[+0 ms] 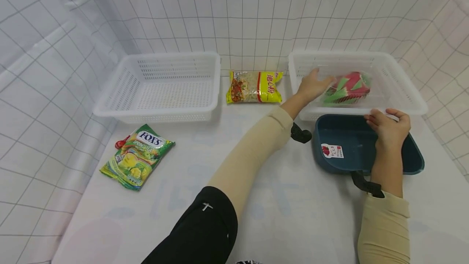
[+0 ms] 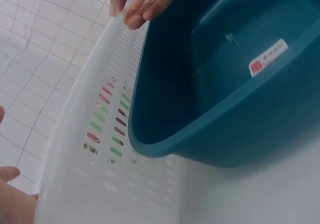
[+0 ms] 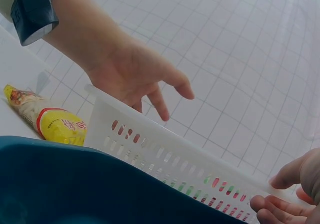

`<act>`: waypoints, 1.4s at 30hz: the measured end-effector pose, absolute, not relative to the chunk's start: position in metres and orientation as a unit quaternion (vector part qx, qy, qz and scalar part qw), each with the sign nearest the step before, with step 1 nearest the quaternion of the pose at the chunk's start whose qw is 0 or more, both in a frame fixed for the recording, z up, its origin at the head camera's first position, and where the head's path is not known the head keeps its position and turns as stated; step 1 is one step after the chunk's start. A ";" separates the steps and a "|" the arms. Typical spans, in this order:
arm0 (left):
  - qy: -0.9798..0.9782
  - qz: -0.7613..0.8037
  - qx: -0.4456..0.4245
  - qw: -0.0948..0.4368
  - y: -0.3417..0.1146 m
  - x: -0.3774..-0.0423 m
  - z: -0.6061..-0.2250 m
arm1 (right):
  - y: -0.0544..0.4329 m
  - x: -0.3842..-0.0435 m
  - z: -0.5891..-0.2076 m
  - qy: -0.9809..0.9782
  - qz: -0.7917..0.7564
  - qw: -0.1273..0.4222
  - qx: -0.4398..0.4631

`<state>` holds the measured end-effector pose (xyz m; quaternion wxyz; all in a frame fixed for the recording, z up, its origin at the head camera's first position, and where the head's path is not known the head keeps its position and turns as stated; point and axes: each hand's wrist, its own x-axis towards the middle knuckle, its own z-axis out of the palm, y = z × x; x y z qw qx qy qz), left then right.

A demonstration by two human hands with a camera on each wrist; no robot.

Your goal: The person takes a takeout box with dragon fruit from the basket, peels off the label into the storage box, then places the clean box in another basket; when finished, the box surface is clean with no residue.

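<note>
My left hand (image 1: 314,86) reaches over the left part of the right-hand white basket (image 1: 406,80). Its fingers are spread and hold nothing in the right wrist view. A red and green item (image 1: 349,87), seemingly in clear wrapping, lies inside that basket beside my left fingertips. At the basket's front rim, my right hand (image 1: 390,129) pinches the edge, thumb inside and fingers outside. Below that hand stands a dark blue plastic basin (image 1: 351,141) bearing a white sticker, close against the basket's front wall.
Another white basket (image 1: 157,113) stands at the left. Between the baskets lies a yellow food packet (image 1: 254,87). A green Fox's candy bag (image 1: 137,158) with a small red item (image 1: 121,143) beside it lies front left. A gridded white curtain (image 1: 256,15) surrounds the table.
</note>
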<state>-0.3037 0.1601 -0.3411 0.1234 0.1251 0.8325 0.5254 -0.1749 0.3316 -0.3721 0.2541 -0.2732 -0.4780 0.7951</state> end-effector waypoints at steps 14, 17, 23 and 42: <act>0.694 0.707 0.132 0.041 0.147 -0.298 -0.349 | 0.332 -0.177 -0.370 -0.470 0.799 0.252 -0.276; 0.679 0.721 0.133 0.018 0.141 -0.294 -0.348 | 0.332 -0.177 -0.368 -0.466 0.802 0.251 -0.277; 0.666 0.732 0.145 0.011 0.124 -0.286 -0.350 | 0.333 -0.177 -0.367 -0.473 0.794 0.242 -0.296; 0.601 0.785 0.149 -0.010 0.049 -0.271 -0.360 | 0.332 -0.174 -0.370 -0.501 0.772 0.222 -0.322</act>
